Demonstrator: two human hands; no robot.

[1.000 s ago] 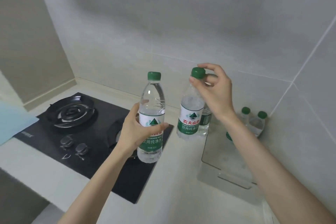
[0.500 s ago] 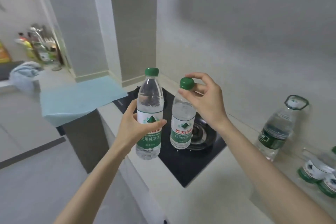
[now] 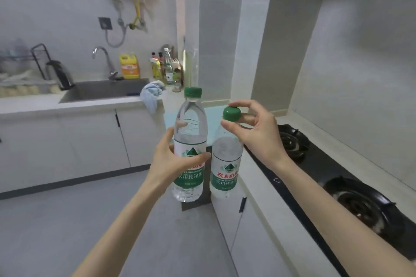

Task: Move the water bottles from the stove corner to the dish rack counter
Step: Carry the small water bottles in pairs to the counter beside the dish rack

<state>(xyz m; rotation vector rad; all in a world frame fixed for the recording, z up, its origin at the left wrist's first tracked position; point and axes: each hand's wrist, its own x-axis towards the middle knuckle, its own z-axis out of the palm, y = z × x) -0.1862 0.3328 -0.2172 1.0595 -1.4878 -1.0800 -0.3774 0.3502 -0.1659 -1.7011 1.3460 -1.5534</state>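
Two clear water bottles with green caps and green-and-white labels hang in the air in front of me. My left hand (image 3: 170, 159) is wrapped around the middle of the taller-held bottle (image 3: 190, 132). My right hand (image 3: 254, 130) pinches the neck and green cap of the second bottle (image 3: 226, 164), which hangs upright just right of the first. Both bottles are over the floor, off the front edge of the stove counter (image 3: 256, 177). The dish rack (image 3: 24, 67) stands far left on the counter beside the sink (image 3: 105, 90).
A black gas stove (image 3: 333, 177) lies on the counter at right. A faucet (image 3: 105, 60), a yellow jug (image 3: 128, 66), several small bottles (image 3: 165, 66) and a blue cloth (image 3: 152, 93) sit around the sink. A black kettle (image 3: 60, 72) stands by the rack. Grey floor lies ahead.
The view has swung left from the stove corner toward the sink counter. Both hands keep their bottles, which have moved off the stove and now hang over the floor.
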